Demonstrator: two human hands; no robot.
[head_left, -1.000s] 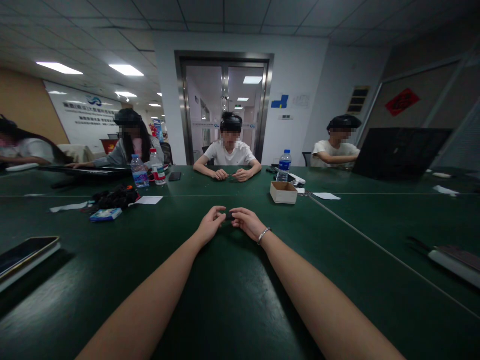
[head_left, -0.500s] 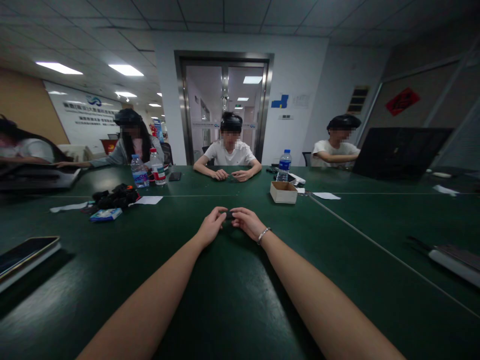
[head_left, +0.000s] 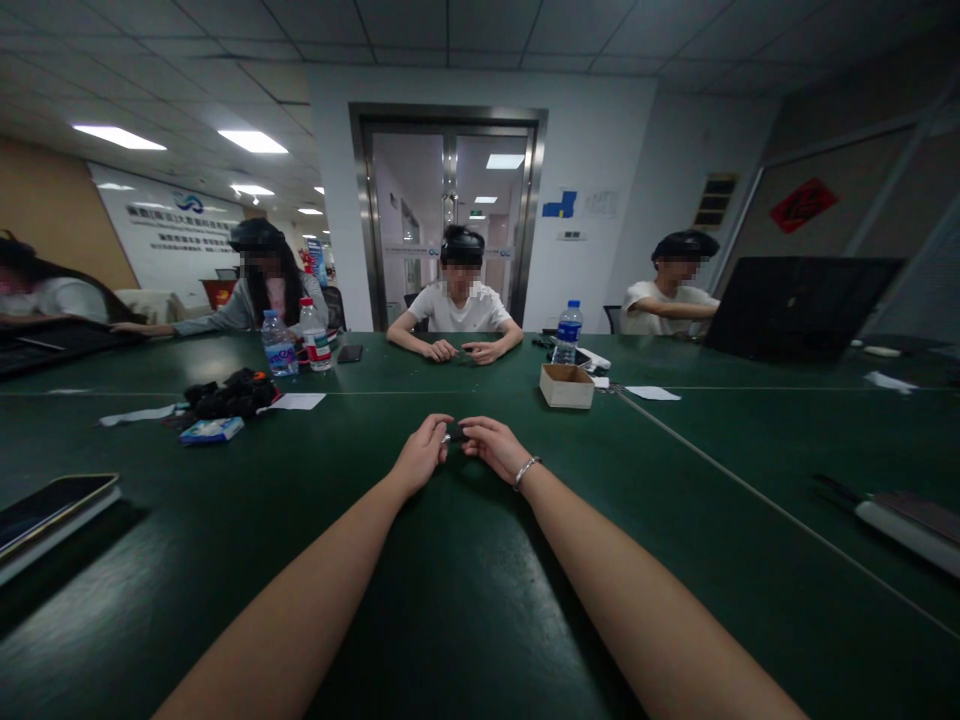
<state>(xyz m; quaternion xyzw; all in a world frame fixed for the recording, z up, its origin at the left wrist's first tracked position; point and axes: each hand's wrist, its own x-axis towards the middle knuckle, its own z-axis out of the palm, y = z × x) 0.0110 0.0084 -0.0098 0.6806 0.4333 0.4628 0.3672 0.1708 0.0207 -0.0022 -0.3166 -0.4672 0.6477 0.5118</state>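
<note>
The left hand [head_left: 421,455] and right hand [head_left: 495,445] face each other over the surface [head_left: 450,580]. A small shiny thing [head_left: 447,439] is at the left hand's 2 o'clock. The fingers bend, but I cannot tell if they pinch it. A box [head_left: 566,388] sits at 2 o'clock from both hands.

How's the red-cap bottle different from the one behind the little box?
The red-capped bottle has a red-and-white label; the bottle behind the small box has a blue cap and blue label. The red-capped bottle stands close to another bottle; the bottle behind the box has none beside it. Both stand upright on the green table.
</note>
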